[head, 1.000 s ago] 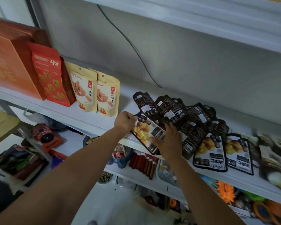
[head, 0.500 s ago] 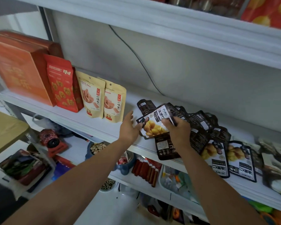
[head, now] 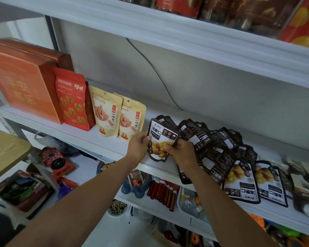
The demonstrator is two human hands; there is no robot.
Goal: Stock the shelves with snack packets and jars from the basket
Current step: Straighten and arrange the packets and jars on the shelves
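Observation:
A black chestnut snack packet (head: 162, 138) stands upright at the front of the middle white shelf (head: 114, 145). My left hand (head: 138, 148) pinches its left edge and my right hand (head: 181, 153) grips its lower right corner. Right of it, several more black chestnut packets (head: 219, 155) lie overlapping on the shelf, some face down. Two of them (head: 255, 182) lie face up near the shelf's front edge. The basket is not in view.
Two beige pouches (head: 119, 114), a red pouch (head: 72, 102) and orange boxes (head: 23, 82) stand to the left on the same shelf. A dark cable (head: 155, 72) runs down the back wall. The upper shelf (head: 185, 34) holds boxes; the lower shelf (head: 159, 205) holds bowls and sausages.
Both hands have lifted the chestnut packet off the pile, turned it upright and moved it left of the other black packets. The view has tilted upward.

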